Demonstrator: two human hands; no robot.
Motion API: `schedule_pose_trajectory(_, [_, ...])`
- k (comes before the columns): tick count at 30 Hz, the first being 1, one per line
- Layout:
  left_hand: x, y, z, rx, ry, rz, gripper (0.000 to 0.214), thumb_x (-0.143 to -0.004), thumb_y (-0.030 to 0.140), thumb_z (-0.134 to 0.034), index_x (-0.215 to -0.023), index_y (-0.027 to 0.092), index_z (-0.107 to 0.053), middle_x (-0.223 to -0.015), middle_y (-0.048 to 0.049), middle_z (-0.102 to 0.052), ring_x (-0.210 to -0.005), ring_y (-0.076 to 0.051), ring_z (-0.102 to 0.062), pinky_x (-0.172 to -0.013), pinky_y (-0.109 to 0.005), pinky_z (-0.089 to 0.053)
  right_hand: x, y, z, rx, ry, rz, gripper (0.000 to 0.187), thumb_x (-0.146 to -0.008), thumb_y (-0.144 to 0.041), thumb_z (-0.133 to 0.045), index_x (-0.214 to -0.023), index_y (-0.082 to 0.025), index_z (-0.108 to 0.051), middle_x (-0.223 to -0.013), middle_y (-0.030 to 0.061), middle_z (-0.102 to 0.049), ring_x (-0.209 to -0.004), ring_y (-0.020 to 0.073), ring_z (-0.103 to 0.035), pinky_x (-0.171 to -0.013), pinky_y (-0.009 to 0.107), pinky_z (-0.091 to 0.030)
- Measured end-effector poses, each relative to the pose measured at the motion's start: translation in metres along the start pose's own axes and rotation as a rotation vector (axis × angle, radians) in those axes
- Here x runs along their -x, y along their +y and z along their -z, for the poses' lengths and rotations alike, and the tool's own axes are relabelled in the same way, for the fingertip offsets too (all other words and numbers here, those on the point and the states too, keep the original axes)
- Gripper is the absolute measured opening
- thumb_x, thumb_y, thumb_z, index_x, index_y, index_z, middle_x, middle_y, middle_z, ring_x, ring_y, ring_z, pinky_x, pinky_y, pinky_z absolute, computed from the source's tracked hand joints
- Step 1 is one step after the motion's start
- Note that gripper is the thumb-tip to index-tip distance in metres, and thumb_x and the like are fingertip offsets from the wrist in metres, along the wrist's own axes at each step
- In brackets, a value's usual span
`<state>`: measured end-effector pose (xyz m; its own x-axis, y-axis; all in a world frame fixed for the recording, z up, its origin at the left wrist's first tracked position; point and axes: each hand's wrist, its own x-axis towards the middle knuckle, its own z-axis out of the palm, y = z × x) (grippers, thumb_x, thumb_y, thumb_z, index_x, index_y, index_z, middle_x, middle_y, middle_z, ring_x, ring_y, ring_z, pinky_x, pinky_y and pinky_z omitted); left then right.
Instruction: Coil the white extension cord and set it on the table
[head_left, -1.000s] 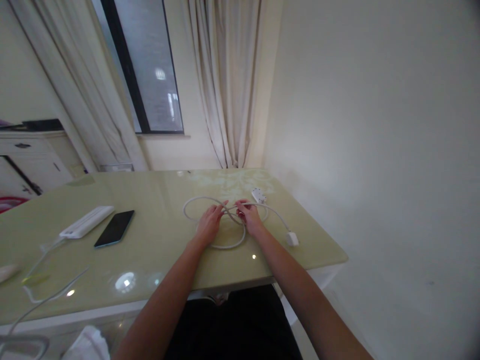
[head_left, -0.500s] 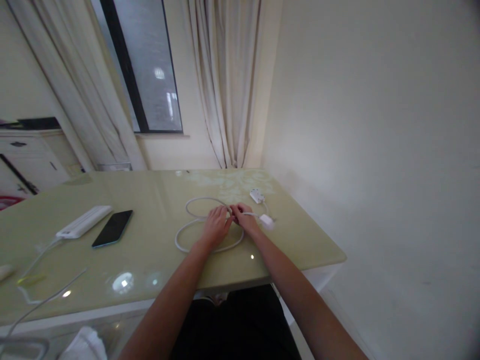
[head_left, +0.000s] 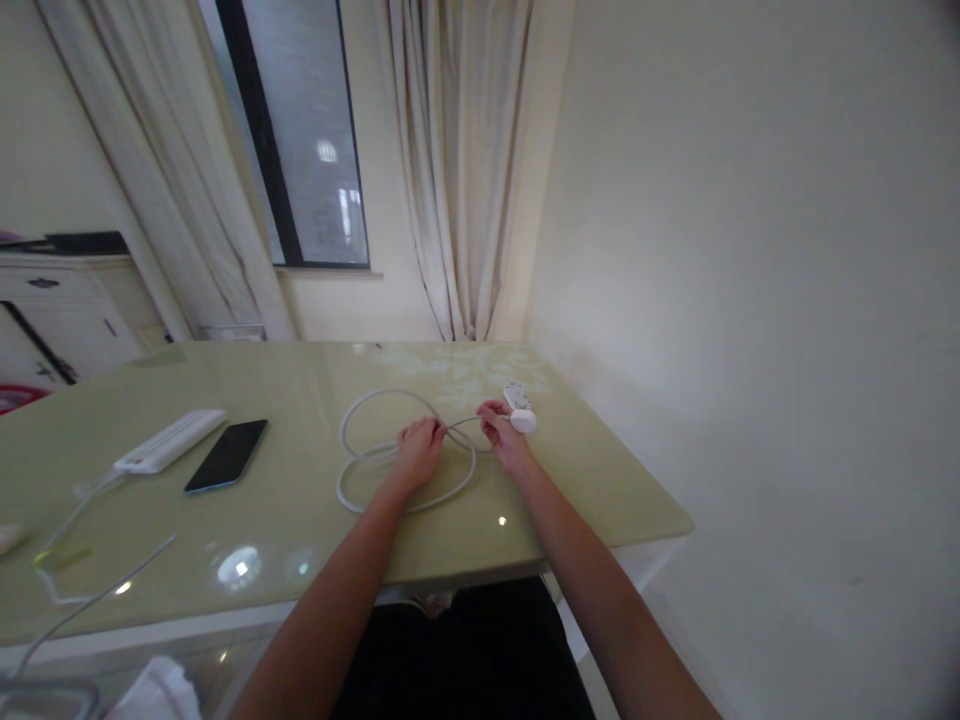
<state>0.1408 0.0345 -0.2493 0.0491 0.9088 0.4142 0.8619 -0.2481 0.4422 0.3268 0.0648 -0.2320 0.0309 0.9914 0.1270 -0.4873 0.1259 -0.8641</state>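
Note:
A white cable point(head_left: 375, 392) lies in loose loops on the greenish tabletop. My left hand point(head_left: 420, 446) rests over the middle of the loops, its fingers closed on the cable where strands cross. To its right, my right hand point(head_left: 501, 428) pinches the cable close to the white plug point(head_left: 523, 421) at its end. Between both hands a short length of cable runs fairly straight. Just behind the plug sits a small white block with dark spots point(head_left: 517, 395); whether the two touch, I cannot tell.
On the left lie a white power strip point(head_left: 171, 441) with its cord and a dark phone point(head_left: 227, 456). A thin white cord point(head_left: 112, 592) hangs over the front edge. The table point(head_left: 622, 480) ends beside the right wall, with curtains point(head_left: 465, 180) behind.
My hands have moved apart, left hand leftward, right hand slightly rightward with the plug lifted toward the white block. The cable loops have shifted left and spread.

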Motion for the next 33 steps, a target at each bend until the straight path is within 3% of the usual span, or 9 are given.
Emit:
schedule_pose_trajectory(5, [0.002, -0.009, 0.002, -0.115, 0.068, 0.103, 0.03, -0.105, 0.031, -0.038, -0.097, 0.019, -0.064, -0.105, -0.0112, -0.072, -0.108, -0.027, -0.064, -0.112, -0.049, -0.032, -0.002, -0.005, 0.0, -0.087, 0.058, 0.062, 0.042, -0.058, -0.037, -0.093, -0.085, -0.019, -0.066, -0.082, 0.0013, -0.077, -0.062, 0.0109, -0.068, -0.056, 0.019, -0.056])
schedule_pose_trajectory(8, [0.005, -0.006, -0.001, -0.101, 0.07, -0.056, 0.03, -0.106, 0.029, -0.036, -0.109, 0.021, -0.065, -0.11, -0.0096, -0.072, -0.113, -0.025, -0.063, -0.12, -0.049, -0.023, 0.003, 0.001, -0.005, 0.023, -0.007, 0.083, 0.044, -0.062, -0.049, -0.091, -0.081, -0.018, -0.067, -0.082, 0.0043, -0.077, -0.061, 0.0121, -0.068, -0.056, 0.022, -0.056])
schedule_pose_trajectory(12, [0.007, 0.003, -0.01, 0.031, -0.034, -0.262, 0.035, -0.107, 0.028, -0.032, -0.112, 0.017, -0.064, -0.11, -0.0127, -0.07, -0.107, -0.025, -0.062, -0.107, -0.042, -0.041, 0.01, 0.011, -0.012, 0.284, -0.182, 0.07, 0.043, -0.064, -0.054, -0.089, -0.075, -0.018, -0.067, -0.067, 0.0016, -0.07, -0.057, 0.0129, -0.063, -0.055, 0.024, -0.052])
schedule_pose_trajectory(14, [0.007, 0.005, -0.013, 0.077, -0.057, -0.26, 0.036, -0.107, 0.03, -0.032, -0.111, 0.016, -0.064, -0.111, -0.0138, -0.068, -0.107, -0.025, -0.062, -0.1, -0.04, -0.046, 0.012, 0.013, -0.013, 0.349, -0.207, 0.101, 0.042, -0.068, -0.055, -0.086, -0.076, -0.018, -0.067, -0.064, 0.0, -0.067, -0.055, 0.012, -0.059, -0.053, 0.024, -0.049])
schedule_pose_trajectory(17, [0.007, 0.005, -0.012, 0.137, -0.029, -0.234, 0.034, -0.107, 0.032, -0.035, -0.119, 0.019, -0.064, -0.119, -0.0125, -0.068, -0.113, -0.026, -0.06, -0.101, -0.042, -0.046, 0.01, 0.012, -0.01, 0.314, -0.17, 0.104, 0.043, -0.072, -0.058, -0.081, -0.086, -0.019, -0.067, -0.074, 0.0002, -0.068, -0.06, 0.0121, -0.059, -0.053, 0.023, -0.049])
schedule_pose_trajectory(22, [0.003, 0.0, -0.01, 0.312, 0.021, -0.142, 0.033, -0.105, 0.034, -0.042, -0.122, 0.018, -0.066, -0.119, -0.0132, -0.071, -0.115, -0.027, -0.064, -0.104, -0.045, -0.048, 0.005, 0.009, -0.005, 0.192, -0.104, 0.073, 0.056, -0.065, -0.053, -0.087, -0.102, -0.022, -0.06, -0.081, -0.0016, -0.068, -0.068, 0.0146, -0.066, -0.063, 0.028, -0.058])
schedule_pose_trajectory(30, [0.005, -0.007, -0.021, 0.383, 0.113, -0.108, 0.045, -0.106, 0.035, -0.034, -0.139, 0.014, -0.059, -0.13, -0.0169, -0.069, -0.125, -0.029, -0.063, -0.11, -0.051, -0.047, 0.006, 0.012, -0.004, 0.108, -0.121, 0.11, 0.048, -0.069, -0.052, -0.086, -0.097, -0.022, -0.061, -0.083, 0.0007, -0.072, -0.073, 0.0163, -0.069, -0.071, 0.032, -0.061])
schedule_pose_trajectory(33, [0.006, -0.007, -0.022, 0.361, 0.111, -0.159, 0.048, -0.106, 0.032, -0.033, -0.144, 0.012, -0.055, -0.135, -0.0177, -0.067, -0.129, -0.029, -0.061, -0.112, -0.052, -0.046, 0.008, 0.012, -0.003, 0.087, -0.141, 0.09, 0.049, -0.07, -0.053, -0.085, -0.099, -0.022, -0.061, -0.087, 0.0017, -0.074, -0.076, 0.0166, -0.07, -0.071, 0.031, -0.06])
